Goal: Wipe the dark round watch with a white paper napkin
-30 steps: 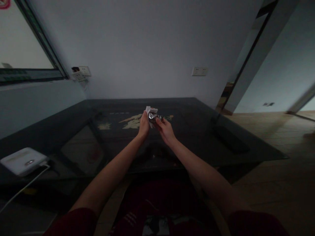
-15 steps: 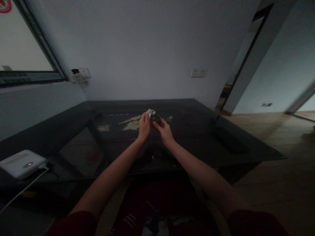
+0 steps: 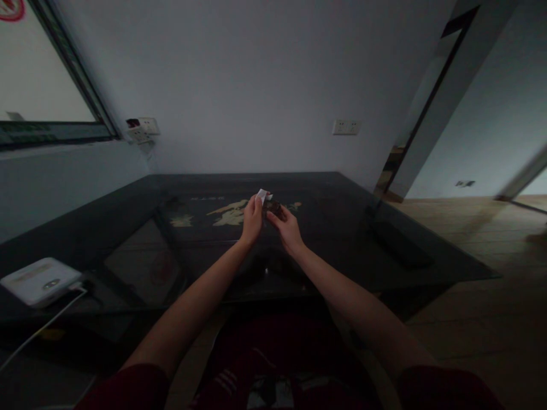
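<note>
Both hands are close together above the middle of the dark glass-topped table (image 3: 325, 193). My left hand (image 3: 253, 221) is closed on a small white tissue or piece of paper (image 3: 261, 195), which sticks up past the fingertips. In my right hand (image 3: 287, 226) sits a small dark brown, shiny object (image 3: 273, 207), gripped between thumb and fingers. The tissue meets the top left side of the brown object. Fingers cover much of that object, and the dim light hides its exact kind.
A white box-shaped device (image 3: 40, 282) with a white cable (image 3: 43, 327) stands at the table's left edge. Toward the right lies a flat black object (image 3: 401, 245). Wall sockets (image 3: 346, 127) sit above the table's far edge. A pale printed pattern (image 3: 231, 213) shows under the glass.
The white tissue has shifted slightly against the dark object, and more of it stands up flat. Both hands keep nearly the same place; the view has moved a little.
</note>
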Tool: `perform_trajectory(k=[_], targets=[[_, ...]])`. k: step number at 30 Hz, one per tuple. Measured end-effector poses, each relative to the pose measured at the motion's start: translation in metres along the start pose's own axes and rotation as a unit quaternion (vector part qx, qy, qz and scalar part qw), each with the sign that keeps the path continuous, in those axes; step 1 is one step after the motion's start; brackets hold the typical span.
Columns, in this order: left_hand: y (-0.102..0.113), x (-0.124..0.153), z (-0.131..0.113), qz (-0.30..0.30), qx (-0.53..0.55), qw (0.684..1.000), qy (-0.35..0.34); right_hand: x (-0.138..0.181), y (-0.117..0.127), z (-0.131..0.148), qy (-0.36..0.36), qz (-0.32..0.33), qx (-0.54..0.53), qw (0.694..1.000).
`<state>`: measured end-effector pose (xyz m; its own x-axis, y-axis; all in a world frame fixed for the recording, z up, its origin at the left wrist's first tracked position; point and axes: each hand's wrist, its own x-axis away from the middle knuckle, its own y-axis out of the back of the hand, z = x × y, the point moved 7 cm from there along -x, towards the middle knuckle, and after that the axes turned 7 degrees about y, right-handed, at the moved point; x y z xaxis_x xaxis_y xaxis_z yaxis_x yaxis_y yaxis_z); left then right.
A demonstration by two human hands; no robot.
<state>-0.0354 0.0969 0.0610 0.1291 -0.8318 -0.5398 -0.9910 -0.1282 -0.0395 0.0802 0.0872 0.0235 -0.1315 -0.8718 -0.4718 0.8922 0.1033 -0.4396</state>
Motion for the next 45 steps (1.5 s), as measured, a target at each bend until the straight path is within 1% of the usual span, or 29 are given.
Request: perform_trajectory(k=[2,3,7,9,11,14,17,20,22,25,30,33,37,41,43,45], targets=[[0.000,0.000,0.001,-0.003,0.003,1.000,0.000,0.000,0.001,0.000,-0.004,-0.003,-0.003,1.000],[0.000,0.001,-0.001,-0.007,-0.006,1.000,-0.013,0.000,0.001,-0.001,-0.013,-0.006,-0.011,1.000],[-0.008,0.013,-0.016,0.000,-0.089,0.990,-0.108,-0.001,0.000,-0.005,-0.053,-0.008,-0.062,0.997],[-0.011,0.017,-0.020,0.004,-0.115,0.984,-0.135,-0.001,-0.002,-0.004,-0.056,-0.002,-0.074,0.996],[-0.008,0.015,-0.018,-0.003,-0.106,0.986,-0.125,-0.001,-0.003,-0.003,-0.049,0.000,-0.068,0.996],[-0.001,0.006,-0.006,-0.013,-0.049,0.997,-0.065,0.000,-0.002,-0.001,-0.028,0.002,-0.031,0.999],[0.003,-0.003,0.007,-0.007,0.009,1.000,-0.005,0.001,-0.001,0.001,-0.014,0.003,0.003,1.000],[0.004,-0.008,0.019,-0.002,0.057,0.998,0.040,0.001,-0.002,0.000,-0.017,0.004,0.003,1.000],[0.004,-0.006,0.023,-0.011,0.078,0.995,0.059,0.001,-0.002,-0.001,-0.030,0.006,-0.017,0.999],[0.001,0.002,0.021,-0.021,0.052,0.997,0.044,-0.001,-0.002,-0.005,-0.053,0.003,-0.063,0.997],[-0.010,0.022,0.006,-0.016,-0.024,0.999,-0.029,-0.004,-0.001,-0.012,-0.077,-0.009,-0.135,0.988],[-0.016,0.029,-0.005,-0.017,-0.054,0.995,-0.080,-0.004,-0.004,-0.013,-0.077,-0.001,-0.143,0.987],[-0.019,0.032,-0.015,-0.024,-0.086,0.990,-0.113,-0.001,-0.005,-0.014,-0.085,-0.006,-0.127,0.988],[-0.014,0.030,-0.022,-0.030,-0.072,0.990,-0.121,0.001,-0.011,-0.011,-0.095,0.011,-0.136,0.986],[-0.009,0.026,-0.019,-0.035,-0.044,0.993,-0.103,0.002,-0.014,-0.010,-0.102,0.019,-0.146,0.984],[-0.005,0.021,-0.010,-0.040,-0.012,0.997,-0.065,0.003,-0.014,-0.011,-0.114,0.020,-0.154,0.981]])
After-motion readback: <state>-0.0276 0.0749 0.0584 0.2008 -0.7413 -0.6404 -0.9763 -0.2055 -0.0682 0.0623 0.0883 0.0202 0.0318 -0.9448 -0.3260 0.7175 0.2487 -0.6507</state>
